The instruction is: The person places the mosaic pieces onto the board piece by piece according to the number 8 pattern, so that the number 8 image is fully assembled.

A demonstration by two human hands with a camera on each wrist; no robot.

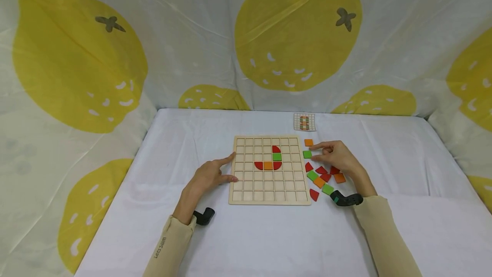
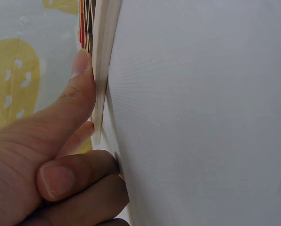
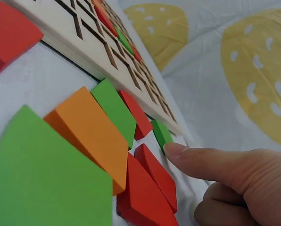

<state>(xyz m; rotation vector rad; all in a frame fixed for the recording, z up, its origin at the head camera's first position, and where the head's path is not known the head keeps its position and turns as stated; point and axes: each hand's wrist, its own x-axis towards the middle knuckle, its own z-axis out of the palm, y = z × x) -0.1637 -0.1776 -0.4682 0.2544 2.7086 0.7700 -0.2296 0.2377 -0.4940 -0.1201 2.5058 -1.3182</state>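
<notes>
A square wooden grid board lies on the table, with red quarter-round pieces, a green square and an orange square set in its cells. My left hand rests at the board's left edge, index finger and thumb stretched apart against it. In the left wrist view the thumb presses on the rim, with other fingers bent below. Right of the board, my right hand has thumb and index finger at opposite sides of a green square tile. The right wrist view shows the thumb touching that tile; its index finger is hidden there.
Loose red, green and orange pieces lie scattered along the board's right side. Above the green tile lies another orange square. A small pattern card lies behind the board. Lemon-print cloth hangs behind the table.
</notes>
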